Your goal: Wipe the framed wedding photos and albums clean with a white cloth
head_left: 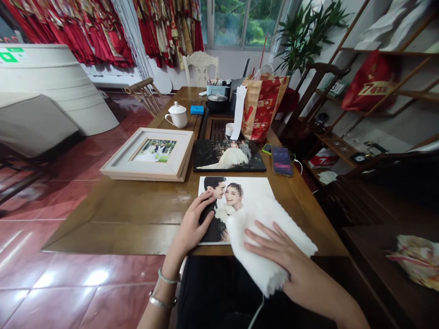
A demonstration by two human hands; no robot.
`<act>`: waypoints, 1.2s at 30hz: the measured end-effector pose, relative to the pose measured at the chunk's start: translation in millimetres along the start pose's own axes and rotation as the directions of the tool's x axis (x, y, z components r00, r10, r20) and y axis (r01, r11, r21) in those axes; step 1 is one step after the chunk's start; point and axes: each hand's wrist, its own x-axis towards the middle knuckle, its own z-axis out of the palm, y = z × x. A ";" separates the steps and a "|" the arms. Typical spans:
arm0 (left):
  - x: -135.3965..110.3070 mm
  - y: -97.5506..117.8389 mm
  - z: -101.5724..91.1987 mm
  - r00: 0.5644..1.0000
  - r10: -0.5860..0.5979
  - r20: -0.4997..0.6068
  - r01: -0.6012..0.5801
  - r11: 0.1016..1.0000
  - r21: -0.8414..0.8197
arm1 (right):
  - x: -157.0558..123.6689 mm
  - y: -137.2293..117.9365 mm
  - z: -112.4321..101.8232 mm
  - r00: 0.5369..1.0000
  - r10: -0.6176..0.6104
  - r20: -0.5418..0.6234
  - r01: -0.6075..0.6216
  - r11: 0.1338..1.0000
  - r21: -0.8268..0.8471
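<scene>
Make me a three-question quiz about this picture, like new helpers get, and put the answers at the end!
1. Pick one: what lies under the right hand?
A) a phone
B) a white cloth
C) a paper bag

2. True or false: fingers of the left hand are on the photo panel that shows a couple.

3. Fill in the blank: on the table, beyond the framed picture, stands a white lidded ____.

Key: 1. B; 2. True; 3. mug
</scene>
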 end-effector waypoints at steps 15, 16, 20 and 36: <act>1.1 0.7 -1.7 1.000 0.019 0.005 -0.019 1.000 0.007 | 80.6 72.7 -56.8 0.993 -0.049 -0.104 0.055 0.997 0.049; 1.1 0.7 -1.8 1.000 0.019 0.006 -0.019 1.000 0.007 | 87.8 76.0 -58.7 0.991 -0.045 -0.124 0.050 0.998 0.037; 0.9 0.4 -1.8 1.000 0.017 0.010 -0.017 1.000 0.012 | 107.3 80.0 -53.7 0.972 0.012 -0.235 -0.015 1.000 -0.012; 1.0 2.5 -1.9 1.000 0.010 -0.003 -0.010 1.000 0.001 | -20.5 21.3 -3.8 1.000 0.015 0.022 -0.016 0.998 0.060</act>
